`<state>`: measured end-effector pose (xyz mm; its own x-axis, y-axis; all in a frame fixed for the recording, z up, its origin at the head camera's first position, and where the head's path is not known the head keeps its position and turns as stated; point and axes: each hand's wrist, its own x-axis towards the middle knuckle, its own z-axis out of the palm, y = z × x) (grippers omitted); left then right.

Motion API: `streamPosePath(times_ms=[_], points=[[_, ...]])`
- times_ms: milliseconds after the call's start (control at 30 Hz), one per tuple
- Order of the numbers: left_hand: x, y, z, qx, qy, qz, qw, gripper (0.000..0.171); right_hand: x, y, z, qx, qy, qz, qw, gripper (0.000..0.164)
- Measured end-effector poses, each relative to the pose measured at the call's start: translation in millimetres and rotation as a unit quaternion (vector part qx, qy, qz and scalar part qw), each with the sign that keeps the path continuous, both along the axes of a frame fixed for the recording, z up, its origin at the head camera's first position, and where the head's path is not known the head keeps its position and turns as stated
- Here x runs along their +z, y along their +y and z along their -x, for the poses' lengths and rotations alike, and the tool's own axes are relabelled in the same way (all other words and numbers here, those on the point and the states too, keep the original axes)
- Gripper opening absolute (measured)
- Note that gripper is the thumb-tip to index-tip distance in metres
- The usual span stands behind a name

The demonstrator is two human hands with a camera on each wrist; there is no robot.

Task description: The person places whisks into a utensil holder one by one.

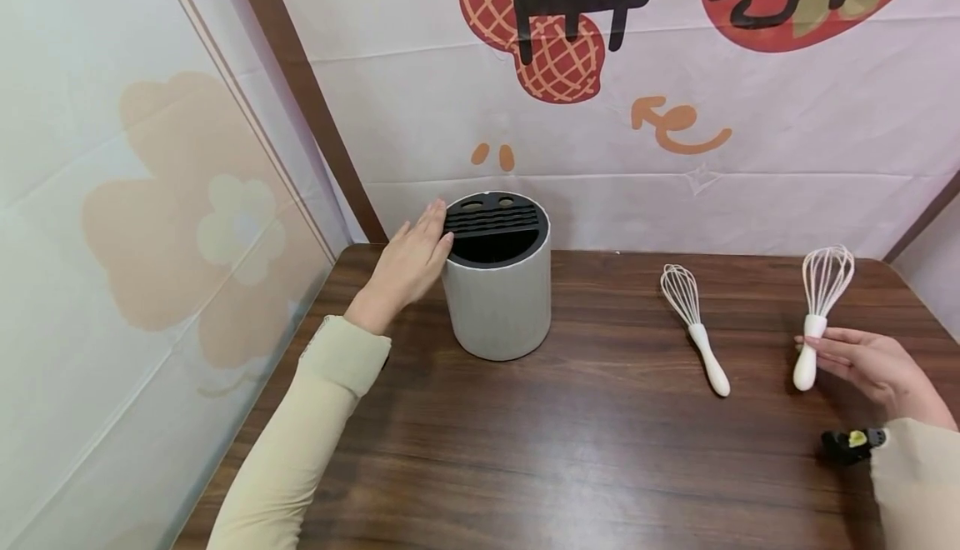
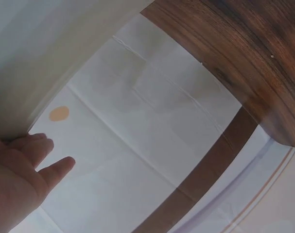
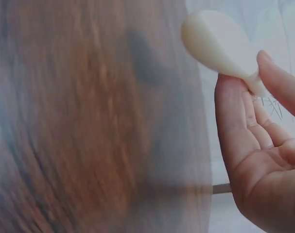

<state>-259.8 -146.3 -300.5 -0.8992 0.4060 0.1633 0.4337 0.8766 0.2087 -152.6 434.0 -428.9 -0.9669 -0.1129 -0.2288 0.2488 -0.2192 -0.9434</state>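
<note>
Cream-coloured fabric sleeves (image 1: 292, 442) come in from the near edge on the left and right, over a dark brown wood-grained table (image 1: 562, 467). At the right cuff sits a small black device (image 1: 853, 445).

On the right side of the table, the right hand (image 1: 873, 364) pinches a white whisk with a smooth rounded handle and a balloon of pale wires (image 1: 816, 325), thumb on one side of the handle and fingers on the other. Its wires point to the far side, its butt to the near. The right-wrist view suggests the handle is lifted, though how far cannot be told. Left of it, a second white whisk of the same kind (image 1: 697, 335) lies untouched.

Farther left, toward the far edge, stands an upright light-grey cylindrical holder (image 1: 501, 308) with a black slotted insert (image 1: 492, 222) in its top; the wide compartment faces near. Fairly straight fingers of the left hand (image 1: 408, 262) rest against its left rim, not wrapped round it.

For a good hold, the right pinch should be firm and sit on the upper handle, clear of the springy wires, since so smooth a handle could roll. Light, flat pressure from the left should steady the holder without tipping it.
</note>
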Motion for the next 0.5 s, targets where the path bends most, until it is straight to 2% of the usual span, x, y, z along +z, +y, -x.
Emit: streamPosePath(times_ms=[133, 300, 367, 500], points=[[-2.0, -2, 0.5, -0.002, 0.016, -0.006, 0.9999, 0.057, 4.2, -6, -4.3, 0.010, 0.039, 0.064, 0.997, 0.035], [-4.1, -3, 0.9, -0.004, 0.026, -0.012, 0.9996, 0.056, 11.3, -14, -7.7, -0.028, 0.054, 0.051, 0.997, 0.032], [-4.8, -3, 1.6, -0.006, 0.026, -0.015, 0.9995, 0.056, 12.7, -17, -7.6, -0.039, 0.058, 0.025, 0.997, 0.031], [-4.8, -4, 2.7, -0.011, 0.026, -0.023, 0.9993, 0.055, 17.7, -22, -7.8, -0.041, 0.077, 0.004, 0.996, 0.031]])
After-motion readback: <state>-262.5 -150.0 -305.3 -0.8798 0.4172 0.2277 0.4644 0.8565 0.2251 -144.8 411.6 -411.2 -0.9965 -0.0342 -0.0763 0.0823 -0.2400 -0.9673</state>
